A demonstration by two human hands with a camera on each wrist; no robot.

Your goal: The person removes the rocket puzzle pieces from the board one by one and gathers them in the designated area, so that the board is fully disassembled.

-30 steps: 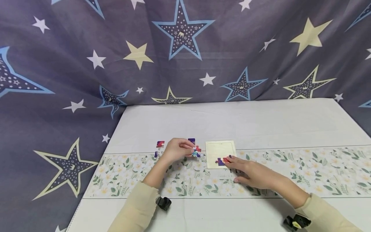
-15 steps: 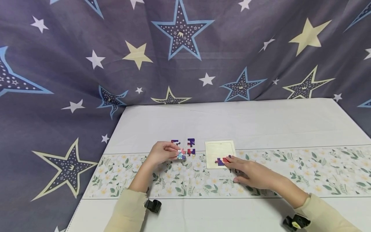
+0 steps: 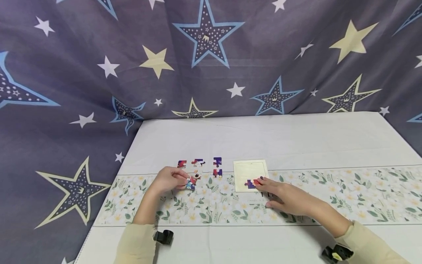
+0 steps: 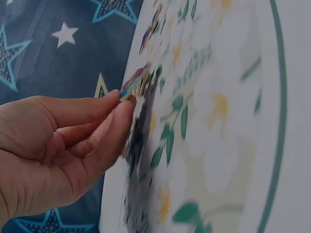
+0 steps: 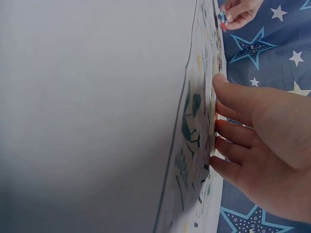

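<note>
My left hand [image 3: 169,179] pinches a colourful jigsaw piece [image 4: 133,83] between thumb and fingertips, tilted and close over the flowered strip of cloth. Just beyond it lie several loose pieces: a red and purple one [image 3: 182,164], a purple and white one [image 3: 198,162] and a purple one [image 3: 217,161]. My right hand [image 3: 288,196] has its fingers extended, the fingertips on joined purple and red pieces [image 3: 251,184] at the bottom of a cream puzzle board [image 3: 250,168]. The fingers partly cover those pieces. In the right wrist view the left hand shows at the top.
A white cloth [image 3: 263,139] with a flowered band [image 3: 227,209] covers the table. Behind and to the left hangs a dark star-patterned curtain [image 3: 250,55]. Black wrist cameras sit at both cuffs, the left one [image 3: 163,237] close over the table.
My left hand has moved left and toward me, carrying the jigsaw piece away from the purple pieces and uncovering the loose ones behind it. The right hand has stayed on the board.
</note>
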